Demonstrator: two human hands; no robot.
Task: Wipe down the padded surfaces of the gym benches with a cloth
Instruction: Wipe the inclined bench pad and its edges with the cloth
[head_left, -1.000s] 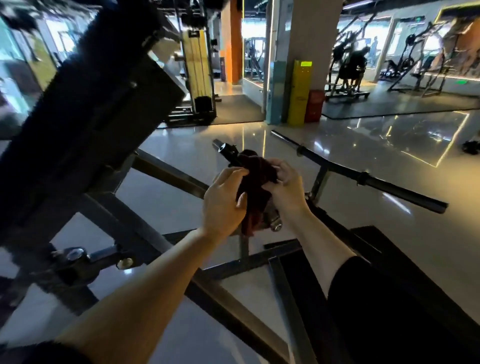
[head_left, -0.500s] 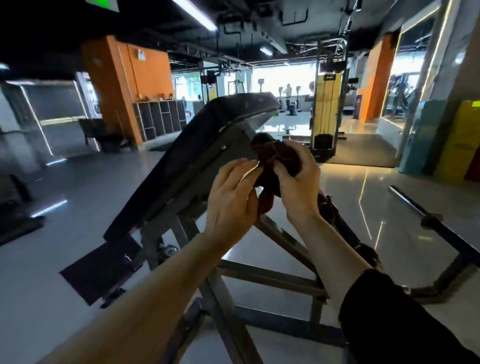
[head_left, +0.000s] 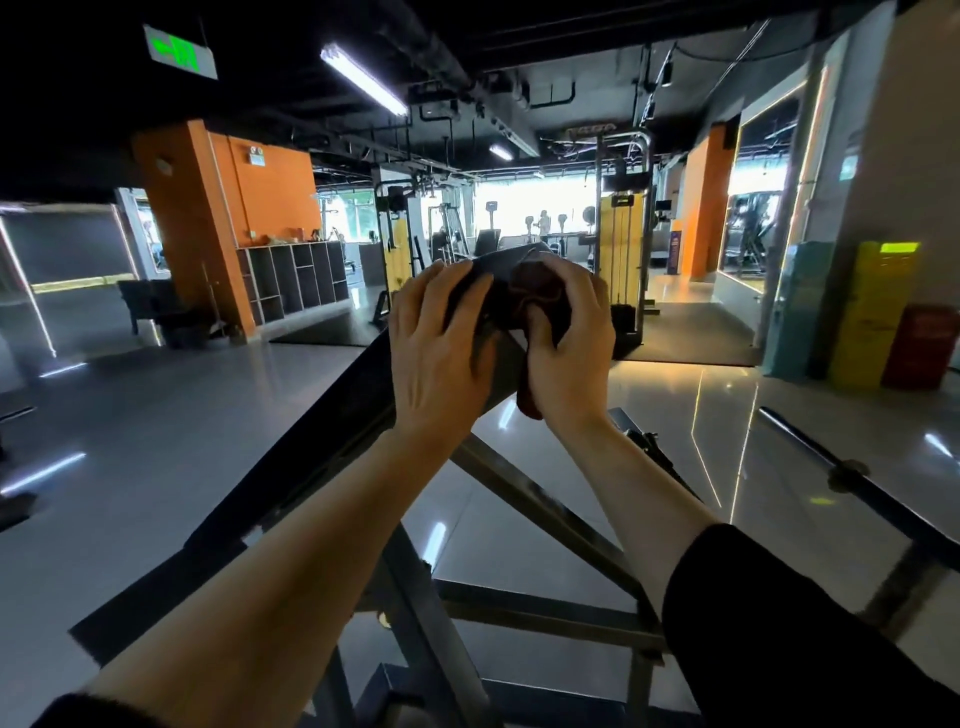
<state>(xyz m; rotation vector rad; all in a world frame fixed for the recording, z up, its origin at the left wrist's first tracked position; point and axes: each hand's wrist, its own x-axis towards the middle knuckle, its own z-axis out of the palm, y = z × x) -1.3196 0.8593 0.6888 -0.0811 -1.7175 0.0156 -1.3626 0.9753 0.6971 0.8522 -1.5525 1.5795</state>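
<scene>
Cloth (head_left: 540, 306) (bunched, dark red) gripped by right hand (head_left: 571, 353); left hand (head_left: 436, 353) flat on upward-slanting bench pad (head_left: 332, 441).

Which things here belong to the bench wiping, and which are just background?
Job:
cloth, gripped by the right hand
bench pad
left hand, resting on the pad

Background:
barbell
cable machine
cubby shelves
exit sign
</scene>
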